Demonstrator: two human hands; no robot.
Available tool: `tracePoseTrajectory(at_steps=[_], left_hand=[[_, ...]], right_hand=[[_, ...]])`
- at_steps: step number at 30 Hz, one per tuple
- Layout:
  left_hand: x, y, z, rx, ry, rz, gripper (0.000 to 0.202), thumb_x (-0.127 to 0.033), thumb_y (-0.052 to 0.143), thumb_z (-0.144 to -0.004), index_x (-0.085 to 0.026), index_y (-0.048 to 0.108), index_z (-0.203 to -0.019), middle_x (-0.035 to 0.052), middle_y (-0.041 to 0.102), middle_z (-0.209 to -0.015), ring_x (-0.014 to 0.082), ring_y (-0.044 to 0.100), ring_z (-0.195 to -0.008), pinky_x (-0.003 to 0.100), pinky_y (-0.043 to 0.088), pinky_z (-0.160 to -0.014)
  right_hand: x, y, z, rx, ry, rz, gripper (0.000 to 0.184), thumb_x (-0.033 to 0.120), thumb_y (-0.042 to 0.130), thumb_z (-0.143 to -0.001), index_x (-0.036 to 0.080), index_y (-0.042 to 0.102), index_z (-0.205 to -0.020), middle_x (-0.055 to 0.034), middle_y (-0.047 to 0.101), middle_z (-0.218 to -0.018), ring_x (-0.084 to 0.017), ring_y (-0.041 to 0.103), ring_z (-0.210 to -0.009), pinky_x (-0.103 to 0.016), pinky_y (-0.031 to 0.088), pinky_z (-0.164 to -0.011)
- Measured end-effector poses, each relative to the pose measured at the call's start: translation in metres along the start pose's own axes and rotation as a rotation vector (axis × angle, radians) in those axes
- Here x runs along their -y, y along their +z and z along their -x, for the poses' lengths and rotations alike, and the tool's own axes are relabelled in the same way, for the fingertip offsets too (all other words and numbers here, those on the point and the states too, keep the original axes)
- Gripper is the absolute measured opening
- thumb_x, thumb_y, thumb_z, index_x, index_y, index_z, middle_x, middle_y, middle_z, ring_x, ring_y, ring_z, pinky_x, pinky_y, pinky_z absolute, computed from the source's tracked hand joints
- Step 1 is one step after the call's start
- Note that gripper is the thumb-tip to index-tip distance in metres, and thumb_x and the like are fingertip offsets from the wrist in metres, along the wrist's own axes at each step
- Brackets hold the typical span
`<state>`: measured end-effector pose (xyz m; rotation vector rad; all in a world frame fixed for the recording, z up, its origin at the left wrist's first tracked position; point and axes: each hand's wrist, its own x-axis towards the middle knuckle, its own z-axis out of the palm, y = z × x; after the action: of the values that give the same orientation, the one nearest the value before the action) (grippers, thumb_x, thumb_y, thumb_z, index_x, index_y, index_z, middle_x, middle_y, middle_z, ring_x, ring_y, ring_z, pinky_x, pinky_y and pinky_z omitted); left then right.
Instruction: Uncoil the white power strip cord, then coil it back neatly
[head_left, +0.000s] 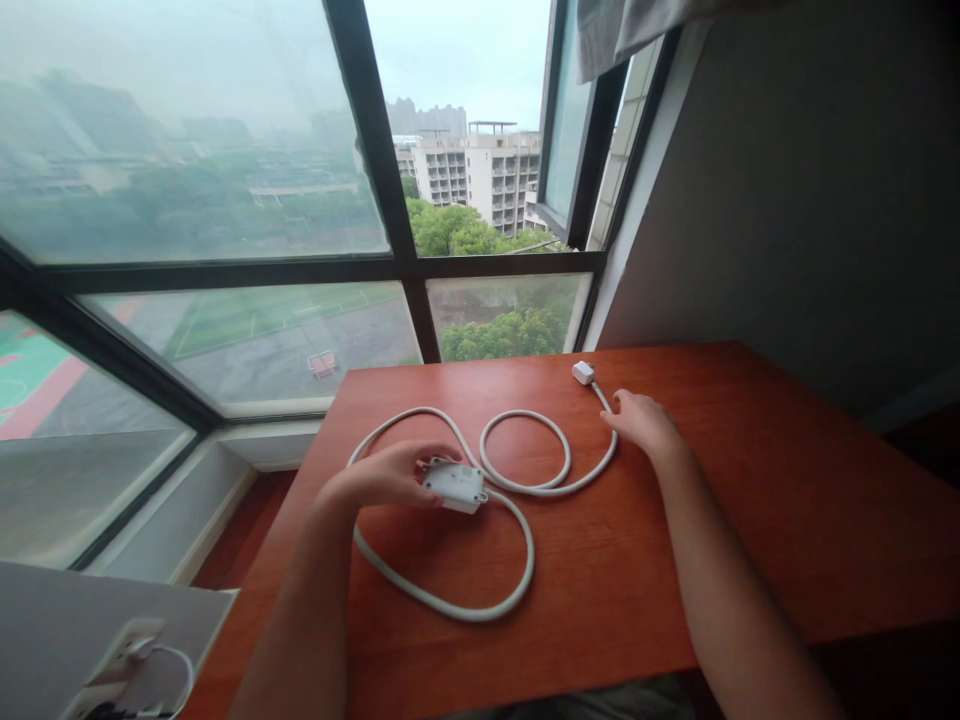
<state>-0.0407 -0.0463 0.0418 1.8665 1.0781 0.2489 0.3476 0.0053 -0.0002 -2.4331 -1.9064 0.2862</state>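
Note:
My left hand (401, 472) is closed around the left end of a small white power strip (456, 484), its flat, screwed face turned up over the wooden table. A thick white cable (525, 414) comes out of the strip's right end and lies in loose loops on the tabletop. At the cable's far end a white plug (583, 373) rests near the table's back edge. Just below the plug, my right hand (639, 418) has its thumb across the cable, with the fingers curled beside it.
The reddish-brown wooden table (750, 480) stands against dark-framed windows (405, 262), one pane of which is swung outward. A grey curtain (626, 35) hangs at the top right. At the lower left, a wall socket (124, 655) has a white charger and cord plugged in.

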Motion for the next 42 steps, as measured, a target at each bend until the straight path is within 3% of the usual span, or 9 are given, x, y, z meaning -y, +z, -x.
tracePoseTrajectory(at_steps=[5, 8, 12, 16, 21, 29, 32, 37, 42], left_hand=[[0.008, 0.004, -0.004, -0.017, 0.013, -0.085, 0.059, -0.019, 0.065, -0.059, -0.021, 0.064, -0.118, 0.0068, 0.068, -0.112, 0.0246, 0.063, -0.100, 0.031, 0.050, -0.085], [0.012, 0.005, -0.006, -0.052, 0.014, -0.153, 0.059, -0.017, 0.063, -0.058, -0.022, 0.065, -0.117, 0.0063, 0.068, -0.110, 0.0251, 0.063, -0.100, 0.031, 0.049, -0.085], [0.012, 0.005, -0.007, -0.134, 0.054, -0.217, 0.054, -0.014, 0.061, -0.059, -0.021, 0.067, -0.112, 0.0060, 0.069, -0.108, 0.0250, 0.063, -0.098, 0.031, 0.049, -0.084], [0.008, 0.010, -0.014, -0.223, 0.143, -0.261, 0.050, -0.010, 0.057, -0.063, -0.022, 0.068, -0.111, 0.0062, 0.069, -0.107, 0.0243, 0.062, -0.099, 0.033, 0.048, -0.087], [0.014, 0.024, -0.032, -0.318, 0.244, -0.340, 0.053, -0.006, 0.051, -0.067, -0.022, 0.065, -0.116, 0.0083, 0.067, -0.112, 0.0250, 0.060, -0.105, 0.038, 0.045, -0.096], [0.021, 0.036, -0.049, -0.472, 0.201, -0.453, 0.067, 0.002, 0.045, -0.062, -0.017, 0.058, -0.125, 0.0119, 0.060, -0.121, 0.0261, 0.055, -0.113, 0.041, 0.042, -0.100], [0.023, 0.033, -0.048, -0.512, 0.170, -0.509, 0.065, 0.001, 0.046, -0.064, -0.017, 0.057, -0.125, 0.0123, 0.060, -0.121, 0.0265, 0.055, -0.112, 0.041, 0.042, -0.099], [0.028, 0.026, -0.046, -0.584, 0.115, -0.499, 0.063, 0.000, 0.043, -0.067, -0.017, 0.055, -0.126, 0.0114, 0.058, -0.123, 0.0247, 0.054, -0.114, 0.040, 0.042, -0.101], [0.023, 0.027, -0.047, -0.632, 0.115, -0.448, 0.055, -0.005, 0.043, -0.073, -0.017, 0.055, -0.125, 0.0105, 0.058, -0.123, 0.0237, 0.055, -0.114, 0.038, 0.043, -0.099]], right_hand=[[-0.004, 0.014, -0.009, 0.034, 0.020, -0.013, 0.032, 0.027, 0.059, -0.074, 0.014, 0.067, -0.101, -0.0183, 0.070, -0.101, -0.030, 0.066, -0.093, -0.033, 0.045, -0.072], [-0.006, 0.016, -0.012, -0.004, -0.008, -0.219, 0.023, 0.028, 0.059, -0.071, 0.014, 0.071, -0.086, -0.0112, 0.071, -0.083, -0.025, 0.065, -0.082, -0.028, 0.043, -0.065], [-0.012, 0.010, -0.012, -0.051, -0.063, -0.877, 0.024, 0.033, 0.060, -0.072, 0.014, 0.070, -0.082, -0.0014, 0.061, -0.063, -0.014, 0.053, -0.058, -0.022, 0.035, -0.048], [-0.014, -0.007, -0.005, 0.060, -0.109, -1.608, 0.026, 0.027, 0.068, -0.068, 0.014, 0.067, -0.089, 0.0007, 0.058, -0.070, -0.007, 0.049, -0.053, -0.015, 0.030, -0.038], [-0.016, -0.026, 0.000, 0.068, -0.131, -2.072, 0.012, 0.019, 0.063, -0.075, 0.017, 0.061, -0.086, 0.0012, 0.057, -0.077, -0.005, 0.054, -0.059, -0.009, 0.033, -0.036], [-0.036, -0.017, -0.013, -0.359, 0.037, -2.219, 0.012, 0.016, 0.065, -0.075, 0.019, 0.057, -0.084, 0.0059, 0.055, -0.072, -0.002, 0.052, -0.053, -0.008, 0.036, -0.038], [-0.040, -0.013, -0.016, -0.326, 0.046, -2.161, 0.014, 0.016, 0.066, -0.074, 0.019, 0.058, -0.085, 0.0056, 0.056, -0.071, -0.003, 0.051, -0.051, -0.009, 0.034, -0.037], [-0.028, -0.014, -0.013, -0.125, -0.057, -2.212, 0.016, 0.018, 0.066, -0.073, 0.017, 0.059, -0.087, 0.0059, 0.054, -0.069, -0.002, 0.048, -0.049, -0.009, 0.031, -0.038], [-0.010, -0.018, -0.003, -0.103, -0.185, -2.034, 0.022, 0.027, 0.070, -0.073, 0.021, 0.061, -0.093, 0.0066, 0.052, -0.068, -0.004, 0.047, -0.050, -0.013, 0.036, -0.043]])
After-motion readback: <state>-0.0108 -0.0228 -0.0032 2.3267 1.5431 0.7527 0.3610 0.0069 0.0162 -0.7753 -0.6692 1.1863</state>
